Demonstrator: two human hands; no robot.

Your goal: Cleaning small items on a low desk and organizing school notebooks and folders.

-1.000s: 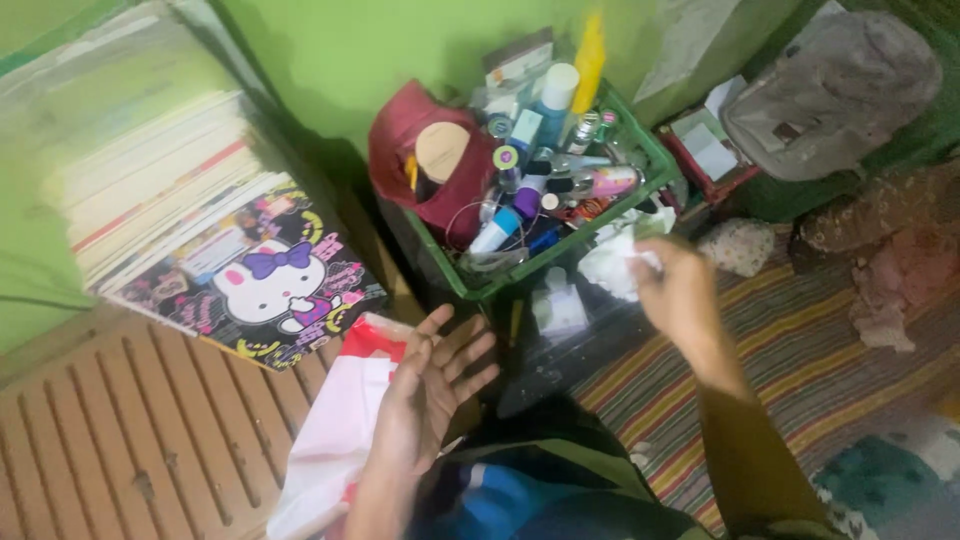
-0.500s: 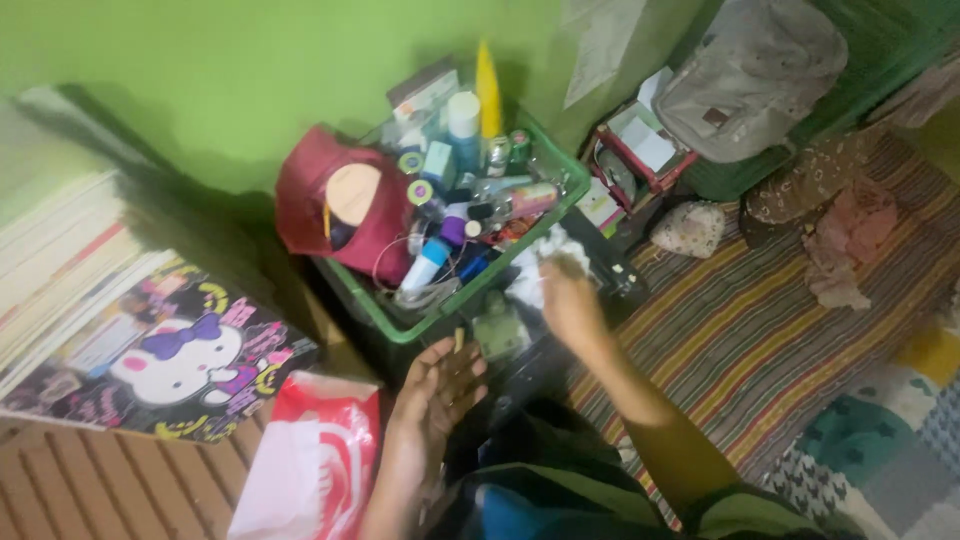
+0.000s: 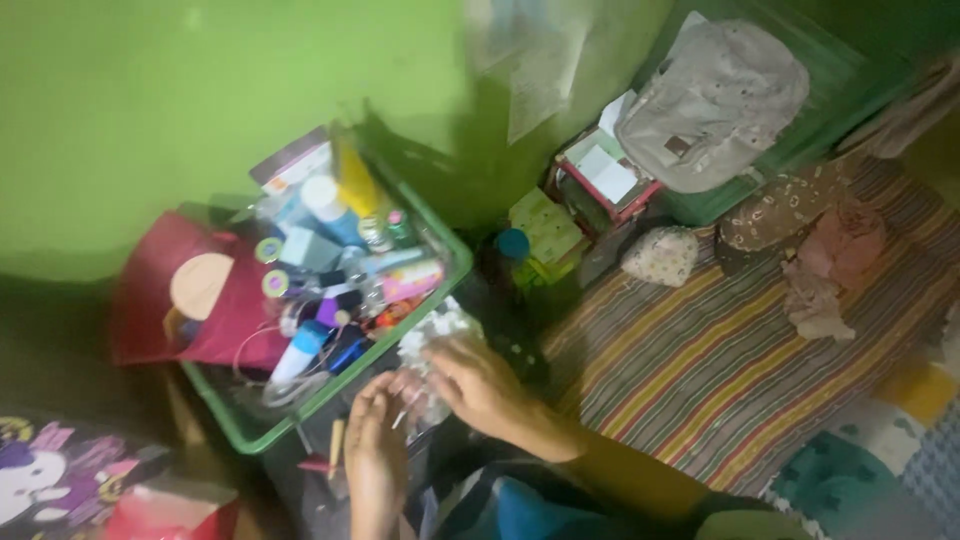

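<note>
The person's right hand [image 3: 480, 385] lay curled over a crumpled white tissue [image 3: 432, 335], fingers closed on it, just beside the near corner of the green plastic basket [image 3: 330, 398]. The left hand [image 3: 375, 445] had come up to meet it: a second earlier it hovered open and apart over a red-and-white plastic bag [image 3: 170, 510], whereas here its fingertips touched the lower edge of the same tissue, fingers loosely bent; whether they pinched it could not be told through the blur. Over the same interval the tissue, held higher and further right before, had come down in front of the basket's rim. Both hands thus converged on one object, which suggests that it was being handled two-handed rather than merely carried.

The basket stood against the green wall [image 3: 200, 90], crowded with bottles and tubes, a dark red pouch [image 3: 150, 310] at its left end. To the right lay a striped mat [image 3: 720, 350], with a grey cap [image 3: 715, 100] further back. A cartoon-printed book cover [image 3: 45, 470] showed at the lower left, just beside the bag.
</note>
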